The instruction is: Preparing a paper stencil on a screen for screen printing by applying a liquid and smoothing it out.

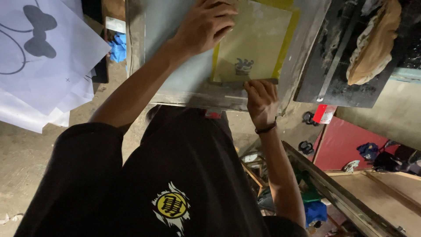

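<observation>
A screen-printing frame (184, 94) with grey borders and a yellow-edged mesh (258, 39) lies in front of me. A small dark design (244, 66) shows on the mesh. My left hand (205, 27) rests flat on the upper part of the screen, fingers spread over the mesh edge. My right hand (261, 102), with a dark band on the wrist, grips the near edge of the frame just below the design, fingers curled over a thin dark strip there.
White paper sheets with black shapes (39, 48) lie at the left, a blue cloth (117, 46) beside them. A dark board (337, 79) carrying a beige rag (372, 44) sits to the right. Below are a red panel (342, 145) and a wooden frame (346, 202).
</observation>
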